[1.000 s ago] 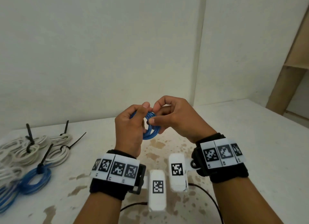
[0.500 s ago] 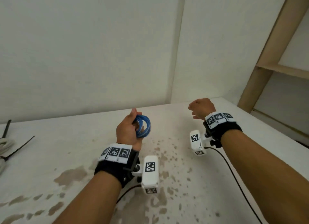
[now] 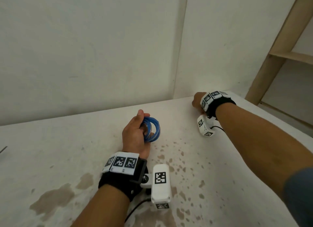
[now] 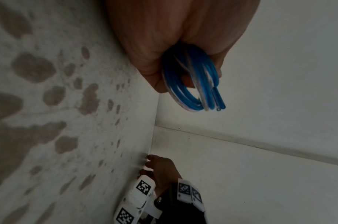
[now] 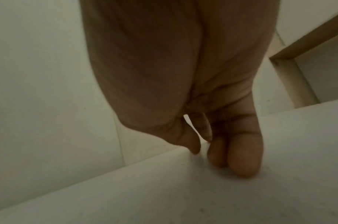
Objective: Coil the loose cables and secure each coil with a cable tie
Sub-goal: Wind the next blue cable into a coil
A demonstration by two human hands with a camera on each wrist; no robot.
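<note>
A small coil of blue cable is gripped in my left hand, held upright just above the stained white table. In the left wrist view the blue coil shows several loops and two cut ends poking out below my left hand. No tie is on this coil. My right hand is far off at the table's back right by the wall. In the right wrist view my right hand has its fingers bunched and pointing down, tips at the tabletop, with nothing visible between them.
A black tie tip shows at the left edge of the head view. A wooden shelf frame stands to the right of the table. White walls meet in a corner behind the table.
My right hand has let go of the coil and reached to the table's back right. The left hand keeps the coil. The view has swung right, so the tied coils have left it.
</note>
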